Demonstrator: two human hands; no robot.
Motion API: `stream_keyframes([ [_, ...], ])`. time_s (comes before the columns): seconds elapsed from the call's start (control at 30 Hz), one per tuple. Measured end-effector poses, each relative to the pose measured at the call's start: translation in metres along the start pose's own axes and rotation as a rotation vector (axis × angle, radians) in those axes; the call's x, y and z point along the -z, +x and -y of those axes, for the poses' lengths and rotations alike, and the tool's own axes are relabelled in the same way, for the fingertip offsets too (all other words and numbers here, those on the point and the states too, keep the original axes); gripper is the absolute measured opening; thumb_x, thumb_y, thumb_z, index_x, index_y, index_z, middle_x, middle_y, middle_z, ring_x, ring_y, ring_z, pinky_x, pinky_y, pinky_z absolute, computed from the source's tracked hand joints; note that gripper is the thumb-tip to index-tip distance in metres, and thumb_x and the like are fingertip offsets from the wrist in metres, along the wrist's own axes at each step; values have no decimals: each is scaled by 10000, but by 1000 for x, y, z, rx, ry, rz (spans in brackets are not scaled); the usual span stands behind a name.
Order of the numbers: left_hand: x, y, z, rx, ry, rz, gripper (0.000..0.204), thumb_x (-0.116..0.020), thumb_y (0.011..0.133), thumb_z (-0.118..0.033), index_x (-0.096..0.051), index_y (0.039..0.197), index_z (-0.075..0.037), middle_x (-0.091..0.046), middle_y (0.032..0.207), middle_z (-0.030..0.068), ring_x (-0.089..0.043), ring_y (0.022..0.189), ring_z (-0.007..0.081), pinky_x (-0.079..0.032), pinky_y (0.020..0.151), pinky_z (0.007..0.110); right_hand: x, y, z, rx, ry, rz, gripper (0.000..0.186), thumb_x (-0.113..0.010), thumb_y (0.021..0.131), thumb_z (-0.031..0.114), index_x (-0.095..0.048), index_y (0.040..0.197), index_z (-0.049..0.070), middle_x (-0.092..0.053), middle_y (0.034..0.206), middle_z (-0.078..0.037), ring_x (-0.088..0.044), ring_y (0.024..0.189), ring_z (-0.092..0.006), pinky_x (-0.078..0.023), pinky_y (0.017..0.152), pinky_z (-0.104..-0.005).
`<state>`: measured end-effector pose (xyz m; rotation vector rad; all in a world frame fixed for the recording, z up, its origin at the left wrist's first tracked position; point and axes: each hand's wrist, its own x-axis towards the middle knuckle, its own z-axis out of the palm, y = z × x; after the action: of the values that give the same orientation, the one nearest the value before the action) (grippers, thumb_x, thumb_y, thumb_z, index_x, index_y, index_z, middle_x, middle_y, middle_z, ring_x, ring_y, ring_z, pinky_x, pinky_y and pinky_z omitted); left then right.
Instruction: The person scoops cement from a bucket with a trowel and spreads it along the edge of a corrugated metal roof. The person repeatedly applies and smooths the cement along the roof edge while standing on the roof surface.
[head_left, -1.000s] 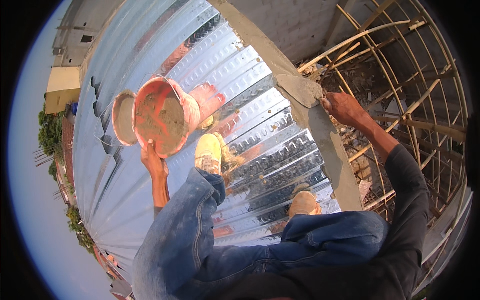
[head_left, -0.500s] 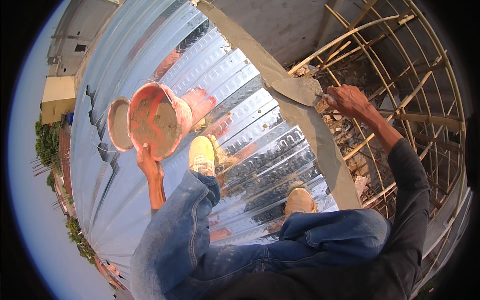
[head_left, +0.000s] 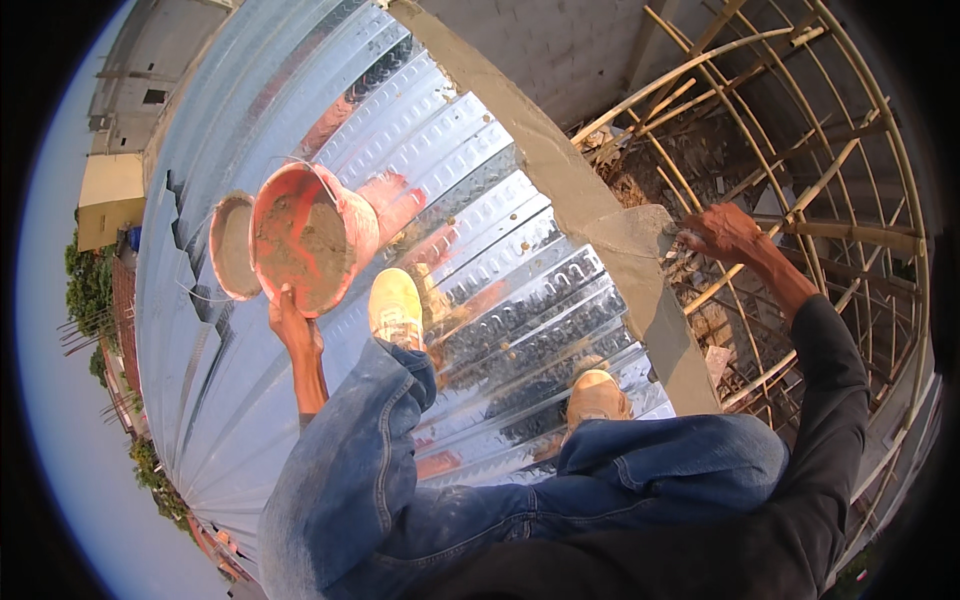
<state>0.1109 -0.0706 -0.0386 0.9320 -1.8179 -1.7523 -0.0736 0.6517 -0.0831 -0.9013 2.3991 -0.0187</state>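
My left hand [head_left: 296,325] grips the near rim of a red bucket [head_left: 362,225], which is tilted toward me and partly filled with grey mortar [head_left: 325,250]. Beyond my right knee, my right hand [head_left: 727,234] is closed around the handle of a trowel [head_left: 632,235]. The trowel's mortar-smeared blade lies against the strip of wet mortar [head_left: 575,190] along the top of the wall. Most of the handle is hidden by my fingers.
A second mortar-filled bucket [head_left: 232,248] stands just left of the red one. Shiny corrugated metal sheets [head_left: 500,270] lie under my shoes [head_left: 397,305]. Right of the wall there is a drop with bamboo scaffolding [head_left: 760,170] and rubble [head_left: 712,325] below.
My right hand and the trowel have moved nearer to me and slightly right along the mortar strip. My left hand stays on the bucket rim.
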Motion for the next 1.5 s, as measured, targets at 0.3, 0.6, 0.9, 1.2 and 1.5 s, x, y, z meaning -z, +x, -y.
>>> stream_keyframes([
  [0.3, -3, -3, -7, -16, 10, -24, 369, -606, 1089, -141, -580, 1406, 47, -670, 1375, 133, -688, 1217, 236, -590, 1011, 401, 27, 63, 2, -29, -43, -256, 407, -638, 1039, 485, -699, 972, 88, -708, 771, -164, -724, 740, -395, -574, 649, -521],
  [0.6, -9, -5, -5, 10, 15, -9, 360, -608, 1081, -134, -592, 1395, 40, -680, 1330, 107, -688, 1181, 221, -586, 978, 385, 62, 82, 9, 4, -24, -322, 477, -614, 1070, 504, -697, 1023, 36, -677, 745, -196, -703, 721, -422, -560, 639, -526],
  [0.9, -10, -3, -5, 4, -2, -29, 349, -625, 1071, -148, -599, 1364, 41, -683, 1293, 99, -682, 1178, 218, -575, 993, 393, 49, 36, 54, 4, -48, -251, 412, -609, 1059, 485, -700, 1082, 83, -734, 837, -152, -753, 829, -363, -570, 710, -511],
  [1.2, -3, 4, 3, 4, 6, -41, 349, -639, 1061, -147, -592, 1354, 37, -678, 1289, 103, -689, 1168, 221, -590, 978, 399, 56, 83, 47, 137, -262, -392, 323, -665, 1000, 447, -744, 1049, 138, -719, 844, -101, -756, 789, -310, -571, 681, -476],
  [1.5, -2, 0, 2, 2, -14, -3, 384, -598, 1078, -122, -578, 1427, 38, -664, 1401, 133, -680, 1246, 252, -572, 1045, 418, 94, 93, 69, -95, -140, -308, 394, -652, 1008, 420, -769, 960, 47, -767, 853, -164, -771, 858, -345, -586, 779, -490],
])
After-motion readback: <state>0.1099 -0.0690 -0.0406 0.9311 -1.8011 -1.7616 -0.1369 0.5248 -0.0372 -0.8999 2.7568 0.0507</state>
